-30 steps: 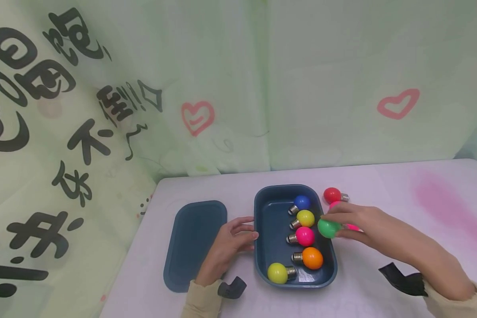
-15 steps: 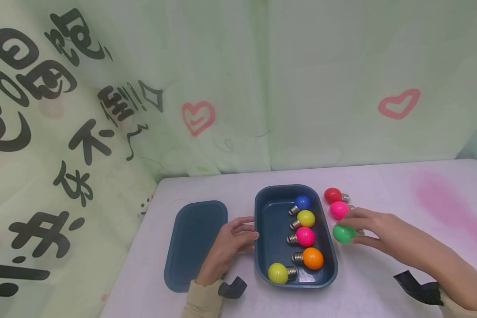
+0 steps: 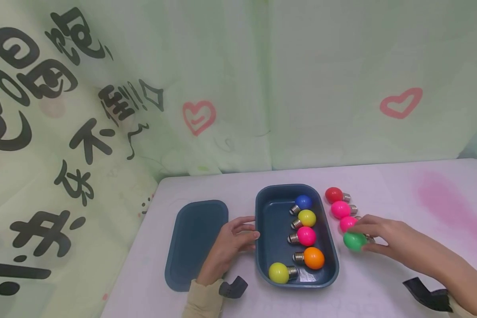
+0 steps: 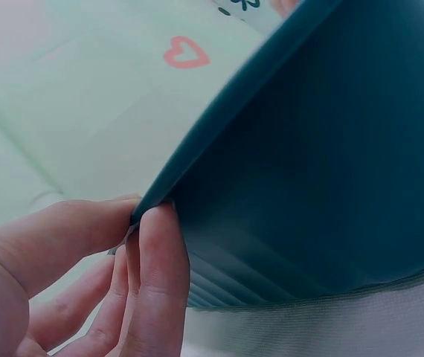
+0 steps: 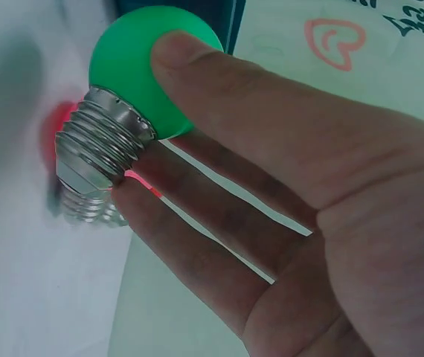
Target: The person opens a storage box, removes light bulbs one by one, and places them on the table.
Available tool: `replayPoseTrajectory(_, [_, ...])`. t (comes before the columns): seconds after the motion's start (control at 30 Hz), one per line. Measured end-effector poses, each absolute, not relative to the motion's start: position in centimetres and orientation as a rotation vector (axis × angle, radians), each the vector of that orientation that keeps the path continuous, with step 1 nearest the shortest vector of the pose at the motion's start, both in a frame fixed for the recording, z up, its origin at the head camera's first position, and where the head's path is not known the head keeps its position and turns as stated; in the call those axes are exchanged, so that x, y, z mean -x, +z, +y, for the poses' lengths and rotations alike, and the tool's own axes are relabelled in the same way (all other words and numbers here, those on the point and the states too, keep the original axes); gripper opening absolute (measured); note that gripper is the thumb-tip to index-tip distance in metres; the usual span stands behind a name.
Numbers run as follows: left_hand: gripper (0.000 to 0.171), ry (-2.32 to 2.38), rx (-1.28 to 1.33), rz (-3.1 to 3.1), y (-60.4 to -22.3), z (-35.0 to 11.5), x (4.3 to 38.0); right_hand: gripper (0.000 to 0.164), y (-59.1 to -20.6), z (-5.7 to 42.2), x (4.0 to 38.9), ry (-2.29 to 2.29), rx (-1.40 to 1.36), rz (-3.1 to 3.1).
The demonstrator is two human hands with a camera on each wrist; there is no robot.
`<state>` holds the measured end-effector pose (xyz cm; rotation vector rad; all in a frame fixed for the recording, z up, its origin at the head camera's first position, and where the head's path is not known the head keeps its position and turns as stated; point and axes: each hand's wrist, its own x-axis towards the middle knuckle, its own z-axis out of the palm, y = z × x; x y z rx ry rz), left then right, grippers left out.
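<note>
Green and smooth, the bulb is probably light, stiff, slippery and breakable; its ridged metal base would give surest hold. Fingers of the right hand pinch it at three o'clock from the tray, whose rim the left hand pinches at nine. Right-hand fingers partly hide the nearest pink bulb, at the green one's eleven o'clock; whether the green one touches the desk is unclear.
</note>
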<state>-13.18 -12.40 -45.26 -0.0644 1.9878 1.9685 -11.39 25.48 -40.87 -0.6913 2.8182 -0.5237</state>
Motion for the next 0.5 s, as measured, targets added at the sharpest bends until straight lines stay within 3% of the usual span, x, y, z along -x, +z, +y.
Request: replayPoseTrajectory(0.5, [0.048,1.956,0.085,2.005,-45.5,-12.4,13.3,0.052,-42.3,26.5,11.7,-0.5,0.627,2.804])
